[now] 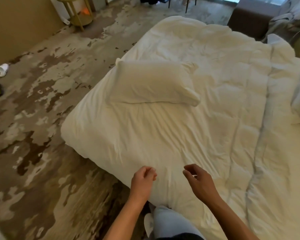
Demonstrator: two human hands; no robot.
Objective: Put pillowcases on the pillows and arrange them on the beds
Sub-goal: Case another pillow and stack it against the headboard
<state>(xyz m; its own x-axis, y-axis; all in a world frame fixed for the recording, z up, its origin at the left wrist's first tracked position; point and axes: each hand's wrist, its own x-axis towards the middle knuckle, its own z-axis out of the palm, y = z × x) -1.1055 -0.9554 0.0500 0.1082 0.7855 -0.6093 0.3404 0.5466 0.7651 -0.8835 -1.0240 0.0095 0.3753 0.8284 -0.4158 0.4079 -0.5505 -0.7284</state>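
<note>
While pillow (152, 84) lies beyond, fingers (150, 172) curled (both hands)

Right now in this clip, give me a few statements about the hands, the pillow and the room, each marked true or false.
1. A white pillow lies on the bed. True.
2. The left hand grips the pillow. False: it holds nothing, fingers loosely curled, over the duvet near the bed's corner.
3. The right hand holds nothing. True.
4. The pillow sits on the carpet. False: it rests on the bed, near its left edge.
5. A round wooden side table stands on the floor by the wall. True.
</note>
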